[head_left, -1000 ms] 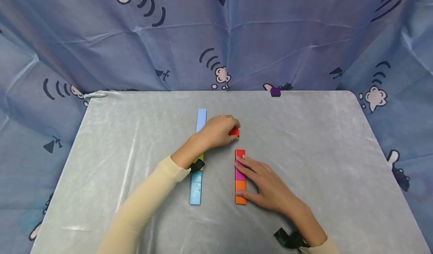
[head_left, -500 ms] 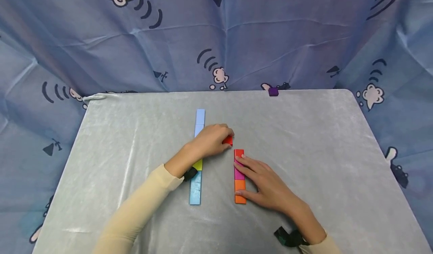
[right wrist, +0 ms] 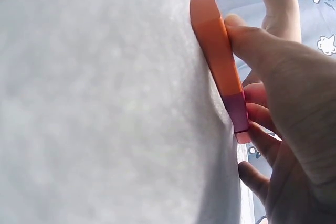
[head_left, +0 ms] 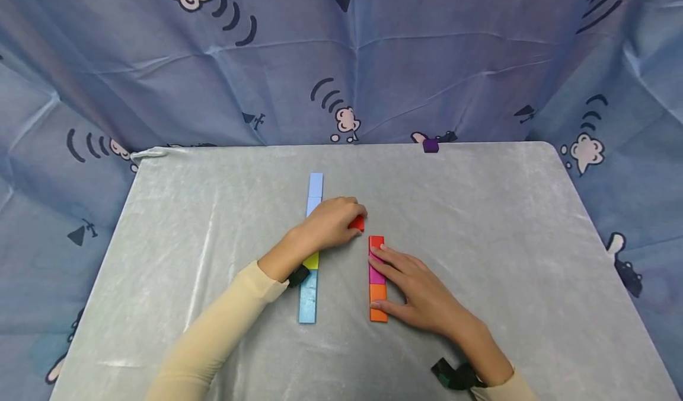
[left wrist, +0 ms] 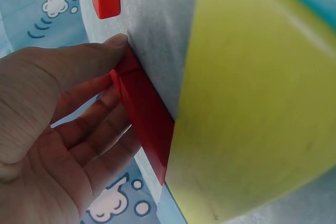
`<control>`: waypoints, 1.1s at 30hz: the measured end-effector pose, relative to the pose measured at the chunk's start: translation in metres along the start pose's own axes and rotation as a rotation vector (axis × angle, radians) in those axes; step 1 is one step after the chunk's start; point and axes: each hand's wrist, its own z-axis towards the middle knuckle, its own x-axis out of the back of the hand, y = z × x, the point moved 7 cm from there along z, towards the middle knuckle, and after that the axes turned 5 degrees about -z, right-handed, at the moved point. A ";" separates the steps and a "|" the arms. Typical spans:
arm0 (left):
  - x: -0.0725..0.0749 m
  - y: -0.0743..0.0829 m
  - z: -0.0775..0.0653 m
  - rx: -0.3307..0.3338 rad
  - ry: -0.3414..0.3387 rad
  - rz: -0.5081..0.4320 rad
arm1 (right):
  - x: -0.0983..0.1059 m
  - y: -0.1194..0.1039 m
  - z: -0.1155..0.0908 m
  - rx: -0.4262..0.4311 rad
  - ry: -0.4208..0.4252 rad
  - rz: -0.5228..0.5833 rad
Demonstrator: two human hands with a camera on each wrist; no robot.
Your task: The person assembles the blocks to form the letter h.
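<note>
My left hand (head_left: 329, 222) pinches a red block (head_left: 357, 223) between thumb and fingers, reaching over a straight row of blocks. In the left wrist view this red block (left wrist: 144, 111) looks long, with a seam line near the thumb. The left row shows light blue blocks (head_left: 316, 185), a yellow block (head_left: 312, 261) and a blue block (head_left: 308, 296); the hand hides its middle. My right hand (head_left: 421, 294) rests along a second row, thumb on an orange block (head_left: 378, 294), extended fingers at a magenta block (head_left: 376, 276) and a red end block (head_left: 376, 242).
A grey cloth covers the table (head_left: 480, 211). Behind and at the sides hangs a blue patterned curtain (head_left: 427, 63). A small purple piece (head_left: 430, 145) sits at the far table edge. Black straps (head_left: 458, 375) circle the wrists.
My left hand has moved slightly left and toward me with the red block, closer to the left row. The right hand and its row stay in place.
</note>
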 end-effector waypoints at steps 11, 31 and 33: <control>0.000 0.000 0.000 -0.009 0.004 -0.004 | 0.000 0.001 0.000 -0.013 -0.011 0.001; 0.001 -0.005 -0.011 0.004 0.031 -0.011 | -0.001 0.000 0.001 -0.011 -0.013 -0.005; 0.000 -0.006 -0.012 0.004 0.031 -0.015 | -0.002 0.000 0.001 -0.011 -0.014 -0.005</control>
